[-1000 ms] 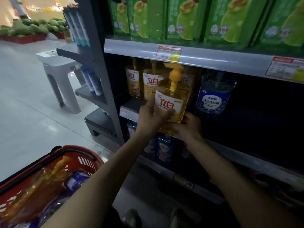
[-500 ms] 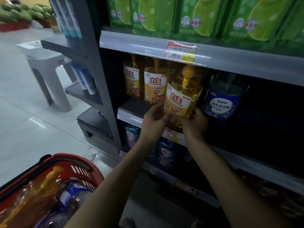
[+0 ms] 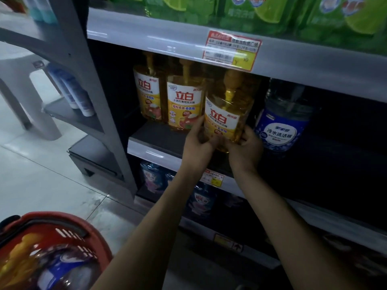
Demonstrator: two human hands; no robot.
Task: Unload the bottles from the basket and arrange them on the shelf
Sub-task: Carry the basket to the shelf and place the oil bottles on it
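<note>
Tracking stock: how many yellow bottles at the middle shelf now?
3. On the shelf stand the far-left bottle and middle bottle; the held bottle tilts, gripped by left hand and right hand. Others may hide behind.

I note the left hand and right hand bare. The left forearm and right forearm bare too, slender, down to frame edge.

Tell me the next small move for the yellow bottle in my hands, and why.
Probably tip the held bottle upright and slide it back into the gap. The left hand and right hand grip its base. It leans near the front edge of the shelf, between a standing yellow bottle and the blue bottle.
</note>
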